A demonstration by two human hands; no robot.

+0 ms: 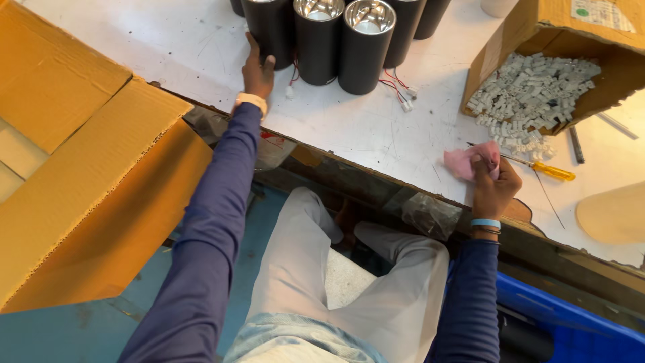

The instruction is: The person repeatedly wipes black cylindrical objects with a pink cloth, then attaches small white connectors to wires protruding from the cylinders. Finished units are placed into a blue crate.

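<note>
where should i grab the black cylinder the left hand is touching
Grip the black cylinder around its smooth side wall, coming from its left, where the left hand already rests. Other cylinders crowd its right side, and red wires trail near the bases.

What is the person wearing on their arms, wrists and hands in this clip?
Both arms are in long dark navy sleeves. The left hand is bare, with a white band at the wrist. The right hand is bare too, with a light blue wristband and a thin dark band beside it. No gloves or rings show.
</note>
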